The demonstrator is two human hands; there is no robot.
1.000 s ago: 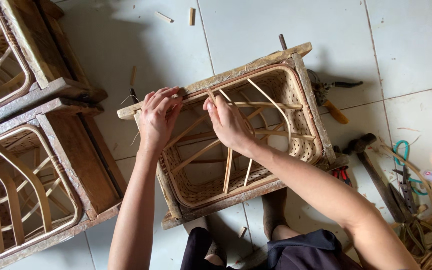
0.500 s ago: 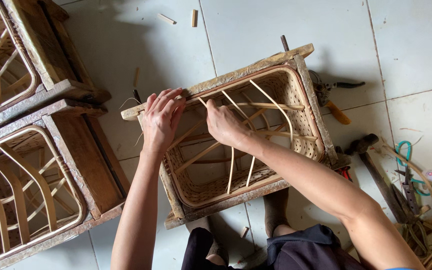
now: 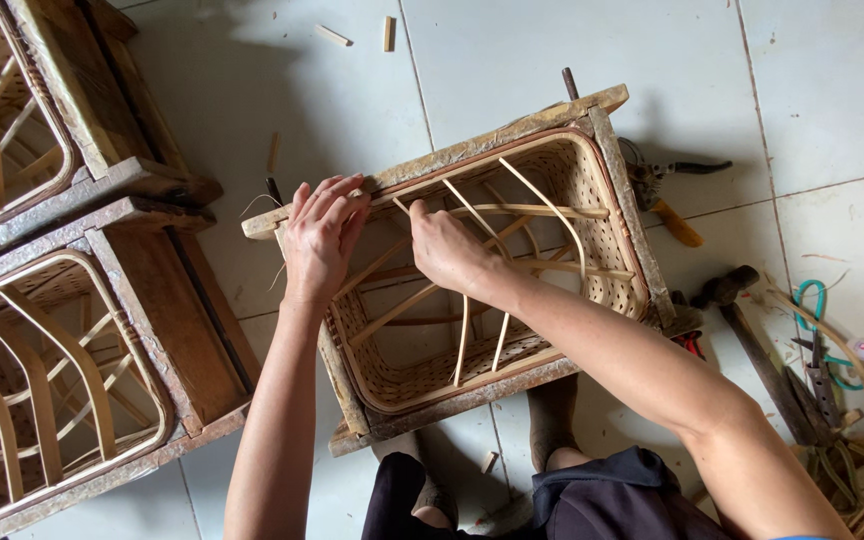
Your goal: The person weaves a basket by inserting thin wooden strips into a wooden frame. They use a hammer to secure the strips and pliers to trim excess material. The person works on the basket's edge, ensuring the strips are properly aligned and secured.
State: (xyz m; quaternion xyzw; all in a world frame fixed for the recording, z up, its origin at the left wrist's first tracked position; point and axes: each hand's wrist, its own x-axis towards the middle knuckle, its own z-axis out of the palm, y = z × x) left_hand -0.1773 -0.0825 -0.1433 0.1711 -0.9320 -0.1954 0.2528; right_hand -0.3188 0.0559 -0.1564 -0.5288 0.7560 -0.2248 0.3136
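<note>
Woven basket (image 3: 512, 300) sits inside a wooden frame (image 3: 452, 160) on the tiled floor (image 3: 832, 80), between the person's knees. Left hand (image 3: 320, 235) rests on the frame's near corner, fingers pressed together and flat over the rim. Right hand (image 3: 444, 248) inside the basket, fingers pinching a thin cane strip (image 3: 472, 215). Two more framed baskets (image 3: 62, 380) lie to the left; hammer (image 3: 752, 335) and pruning shears (image 3: 667, 185) to the right.
</note>
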